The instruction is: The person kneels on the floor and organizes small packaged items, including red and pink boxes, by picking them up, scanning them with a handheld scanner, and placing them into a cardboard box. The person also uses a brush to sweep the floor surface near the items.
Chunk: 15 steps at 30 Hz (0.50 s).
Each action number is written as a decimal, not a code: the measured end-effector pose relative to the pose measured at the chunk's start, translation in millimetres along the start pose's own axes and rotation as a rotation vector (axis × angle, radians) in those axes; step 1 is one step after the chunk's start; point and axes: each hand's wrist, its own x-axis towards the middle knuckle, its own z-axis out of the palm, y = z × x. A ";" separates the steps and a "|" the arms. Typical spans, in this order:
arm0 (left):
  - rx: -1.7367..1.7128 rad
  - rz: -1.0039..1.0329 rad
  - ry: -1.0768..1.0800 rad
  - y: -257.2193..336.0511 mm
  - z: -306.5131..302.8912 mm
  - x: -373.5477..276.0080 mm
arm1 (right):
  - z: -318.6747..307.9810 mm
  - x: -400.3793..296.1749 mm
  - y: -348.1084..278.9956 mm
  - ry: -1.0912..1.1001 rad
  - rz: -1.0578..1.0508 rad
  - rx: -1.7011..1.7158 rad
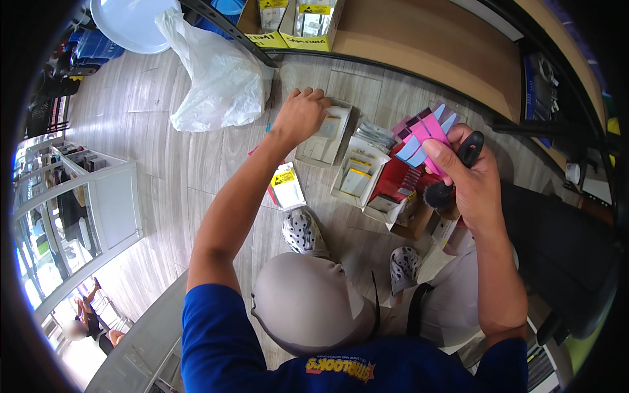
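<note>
My right hand (474, 169) grips a fan of pink and light blue sheets (426, 136) between thumb and fingers. A black-bristled brush (439, 195) with a looped black handle is held in the same hand. My left hand (303, 117) is at the far left corner of a small open cardboard box (322, 159) on the floor, which holds a few flat packets. Its fingertips are partly hidden, so whether they grip the box wall cannot be told. Beside it stand another white box with yellow-labelled packets (356, 182) and a box with red packets (397, 184).
A white plastic bag (216, 83) lies on the wood-look floor at left. Ahead runs a low shelf (427, 54) with yellow-fronted boxes (307, 42). A packet with a yellow label (287, 186) lies near my left shoe (302, 233). A black chair (555, 255) stands right; another person (91, 319) sits far left.
</note>
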 end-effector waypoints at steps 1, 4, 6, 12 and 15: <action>-0.020 -0.026 0.056 -2.6 2.6 1.5 | 0.0 0.4 0.3 0.002 -0.003 0.003; -0.092 -0.110 0.251 -6.2 14.1 3.5 | -1.6 1.8 1.4 0.005 0.006 0.019; -0.153 -0.170 0.422 -5.5 21.8 2.4 | -3.9 2.1 -2.0 0.017 0.020 0.002; -0.511 -0.550 -0.055 -20.0 65.6 -40.4 | -11.4 3.5 -3.1 0.017 0.003 -0.018; -0.302 -0.484 -0.054 -17.1 77.0 -54.7 | -7.8 6.8 -2.0 -0.004 0.007 -0.022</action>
